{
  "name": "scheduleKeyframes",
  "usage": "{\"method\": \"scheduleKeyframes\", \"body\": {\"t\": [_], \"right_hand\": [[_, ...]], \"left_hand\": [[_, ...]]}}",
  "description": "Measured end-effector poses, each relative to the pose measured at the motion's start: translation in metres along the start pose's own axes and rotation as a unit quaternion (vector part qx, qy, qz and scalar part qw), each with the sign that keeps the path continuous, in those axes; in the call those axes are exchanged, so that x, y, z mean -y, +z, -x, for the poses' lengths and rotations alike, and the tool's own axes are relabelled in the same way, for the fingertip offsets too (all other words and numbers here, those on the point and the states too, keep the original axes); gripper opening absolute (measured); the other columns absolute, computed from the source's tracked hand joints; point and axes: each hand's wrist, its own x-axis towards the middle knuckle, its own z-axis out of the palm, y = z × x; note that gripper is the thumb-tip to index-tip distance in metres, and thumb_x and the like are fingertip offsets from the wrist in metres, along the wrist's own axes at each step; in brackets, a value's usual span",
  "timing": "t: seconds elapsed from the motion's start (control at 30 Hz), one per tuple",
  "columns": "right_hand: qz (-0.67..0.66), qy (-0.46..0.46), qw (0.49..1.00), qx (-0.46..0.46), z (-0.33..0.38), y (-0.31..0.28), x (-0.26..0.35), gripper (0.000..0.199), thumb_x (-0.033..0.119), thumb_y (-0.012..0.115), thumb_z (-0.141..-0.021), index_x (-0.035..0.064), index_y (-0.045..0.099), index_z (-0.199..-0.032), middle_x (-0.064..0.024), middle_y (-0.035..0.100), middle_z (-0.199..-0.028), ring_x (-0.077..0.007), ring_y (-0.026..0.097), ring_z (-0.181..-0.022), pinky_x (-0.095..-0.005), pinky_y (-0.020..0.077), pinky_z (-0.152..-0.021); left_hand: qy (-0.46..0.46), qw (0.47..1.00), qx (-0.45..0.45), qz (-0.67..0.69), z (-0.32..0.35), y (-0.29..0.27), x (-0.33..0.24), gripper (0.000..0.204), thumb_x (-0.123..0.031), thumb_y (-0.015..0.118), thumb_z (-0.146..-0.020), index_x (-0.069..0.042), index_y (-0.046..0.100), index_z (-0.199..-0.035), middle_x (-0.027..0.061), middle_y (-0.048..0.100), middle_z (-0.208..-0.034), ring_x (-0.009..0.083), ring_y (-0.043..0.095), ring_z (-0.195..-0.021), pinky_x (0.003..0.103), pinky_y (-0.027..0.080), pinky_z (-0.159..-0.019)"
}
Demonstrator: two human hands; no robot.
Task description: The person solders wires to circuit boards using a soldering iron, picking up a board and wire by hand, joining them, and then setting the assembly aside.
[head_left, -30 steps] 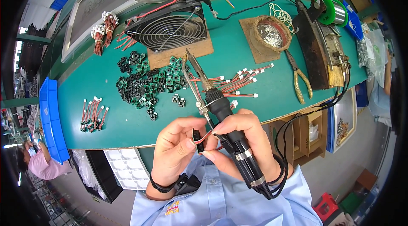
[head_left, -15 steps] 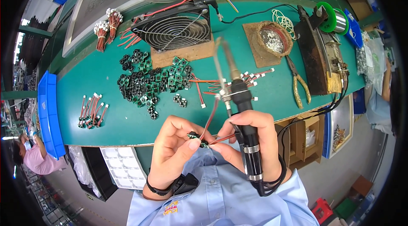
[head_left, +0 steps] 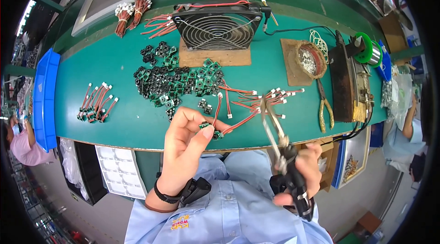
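Note:
My left hand (head_left: pixel 182 152) pinches small green circuit boards (head_left: pixel 217 136) between thumb and fingers at the table's front edge. From them run red-and-white wires with white connectors (head_left: pixel 243 121), one upright and one slanting right. In my right hand (head_left: pixel 310 169) is a black soldering iron (head_left: pixel 289 161), held apart from the boards with its tip pointing up and left; a thin metal tube runs alongside it. Motion blurs the iron somewhat. Past my left hand lies a heap of loose black-and-green boards (head_left: pixel 174 81). Several loose wire leads (head_left: pixel 275 99) lie beyond the iron.
A black fan (head_left: pixel 217 30) stands on a wooden board at the back. To the right are a tip-cleaning pot (head_left: pixel 308 60), pliers (head_left: pixel 324 106), a solder spool (head_left: pixel 366 49) and a dark metal box (head_left: pixel 346 83). Wired boards (head_left: pixel 96 104) and a blue tray (head_left: pixel 46 102) lie left.
My right hand has moved down and right with the soldering iron, away from the boards. My left hand still holds them. The view has shifted slightly.

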Motion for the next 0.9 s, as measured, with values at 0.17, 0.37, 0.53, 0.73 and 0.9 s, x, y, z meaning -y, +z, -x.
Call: {"method": "scheduleKeyframes", "body": {"t": [0.17, 0.37, 0.53, 0.73, 0.9], "right_hand": [[0.043, -0.046, 0.986, 0.154, 0.0054, -0.0073, 0.0024, 0.050, 0.028, 0.081, -0.058, 0.0147, 0.062, -0.102, 0.0031, 0.059, -0.070, -0.0136, 0.058, -0.067, -0.0370, 0.0283, -0.090], [0.033, -0.033, 0.980, 0.195, 0.0035, -0.0037, 0.0049, 0.045, 0.025, 0.079, -0.059, 0.0151, 0.063, -0.100, 0.0035, 0.059, -0.069, -0.0115, 0.057, -0.065, -0.0359, 0.0285, -0.089], [0.033, -0.033, 0.979, 0.199, 0.0030, -0.0032, 0.0032, 0.044, 0.024, 0.079, -0.059, 0.0146, 0.063, -0.100, 0.0034, 0.059, -0.069, -0.0118, 0.057, -0.065, -0.0356, 0.0287, -0.089], [0.024, -0.033, 0.980, 0.195, 0.0035, -0.0027, 0.0028, 0.044, 0.024, 0.079, -0.060, 0.0136, 0.063, -0.100, 0.0027, 0.059, -0.069, -0.0125, 0.058, -0.065, -0.0362, 0.0298, -0.088], [0.024, -0.035, 0.979, 0.198, 0.0023, -0.0041, 0.0031, 0.044, 0.024, 0.079, -0.060, 0.0133, 0.063, -0.100, 0.0025, 0.059, -0.069, -0.0129, 0.058, -0.064, -0.0366, 0.0304, -0.087]], "left_hand": [[0.007, 1.000, -0.022, -0.013, -0.0013, 0.0015, -0.0018, 0.011, -0.002, 0.050, -0.088, -0.004, 0.040, -0.092, 0.0174, 0.063, -0.094, 0.0171, 0.058, -0.092, 0.029, 0.043, -0.082], [0.017, 0.998, -0.045, -0.041, 0.0004, 0.0067, -0.0020, 0.011, -0.006, 0.050, -0.087, -0.005, 0.040, -0.091, 0.0175, 0.064, -0.091, 0.0181, 0.060, -0.087, 0.030, 0.042, -0.083], [0.025, 0.998, -0.025, -0.048, 0.0005, 0.0022, 0.0004, 0.014, -0.001, 0.051, -0.087, -0.004, 0.038, -0.092, 0.0174, 0.064, -0.093, 0.0157, 0.058, -0.091, 0.029, 0.043, -0.082], [0.028, 0.997, -0.030, -0.068, 0.0013, 0.0032, -0.0011, 0.015, 0.000, 0.052, -0.087, -0.004, 0.038, -0.091, 0.0172, 0.064, -0.092, 0.0152, 0.058, -0.091, 0.028, 0.042, -0.082], [0.029, 0.996, -0.033, -0.074, 0.0010, 0.0041, -0.0017, 0.015, 0.000, 0.052, -0.087, -0.004, 0.038, -0.090, 0.0169, 0.064, -0.091, 0.0145, 0.058, -0.090, 0.028, 0.042, -0.082]]}}
